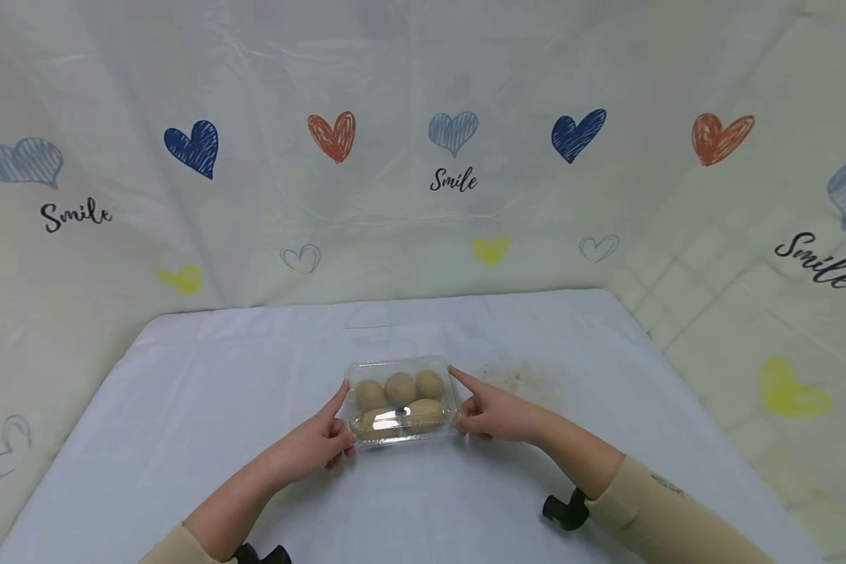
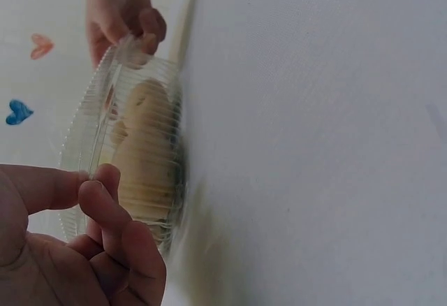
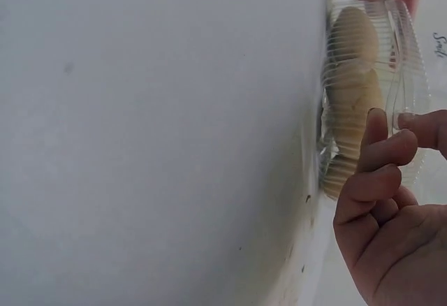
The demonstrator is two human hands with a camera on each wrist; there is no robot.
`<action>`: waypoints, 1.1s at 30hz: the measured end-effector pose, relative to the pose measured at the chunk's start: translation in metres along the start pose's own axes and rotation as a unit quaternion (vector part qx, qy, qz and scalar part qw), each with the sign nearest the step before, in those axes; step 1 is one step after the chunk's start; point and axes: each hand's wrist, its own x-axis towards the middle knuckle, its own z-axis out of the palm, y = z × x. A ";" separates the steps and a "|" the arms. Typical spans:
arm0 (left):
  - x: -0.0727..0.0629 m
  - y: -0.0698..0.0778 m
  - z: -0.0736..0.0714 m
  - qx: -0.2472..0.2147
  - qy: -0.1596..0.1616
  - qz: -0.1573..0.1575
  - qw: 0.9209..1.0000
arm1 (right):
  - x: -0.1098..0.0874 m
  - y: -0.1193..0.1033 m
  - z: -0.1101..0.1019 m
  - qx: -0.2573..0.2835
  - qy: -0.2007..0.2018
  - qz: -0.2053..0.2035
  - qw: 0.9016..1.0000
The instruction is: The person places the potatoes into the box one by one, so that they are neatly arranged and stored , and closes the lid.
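Observation:
A clear plastic clamshell box [image 1: 403,363] with its lid down is in the middle of the head view. Several tan potatoes [image 1: 399,389] lie inside, in two rows. My left hand [image 1: 322,439] pinches the box's rim at the near left corner between thumb and fingers, its index finger stretched along the left side. On the opposite side my right hand [image 1: 497,411] pinches the rim at the near right corner, index finger reaching to the far corner. Both wrist views show the ribbed box wall, with the potatoes [image 2: 143,159] behind it.
A white cloth covers the table [image 1: 254,376]. Brownish dirt specks [image 1: 522,380] lie on it, behind and right of the box. A pale curtain [image 1: 395,47] printed with hearts and "Smile" stands behind the table and along both sides.

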 end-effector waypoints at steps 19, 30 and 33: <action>0.000 -0.003 -0.001 -0.033 0.012 -0.002 0.999 | -0.002 0.004 -0.004 0.045 -0.018 -0.003 0.999; -0.001 -0.010 0.001 -0.031 0.022 0.018 0.999 | -0.008 0.005 -0.010 -0.018 0.004 -0.014 1.000; -0.002 -0.009 0.000 -0.004 0.041 0.011 0.999 | -0.011 0.010 -0.011 -0.049 0.014 -0.029 0.998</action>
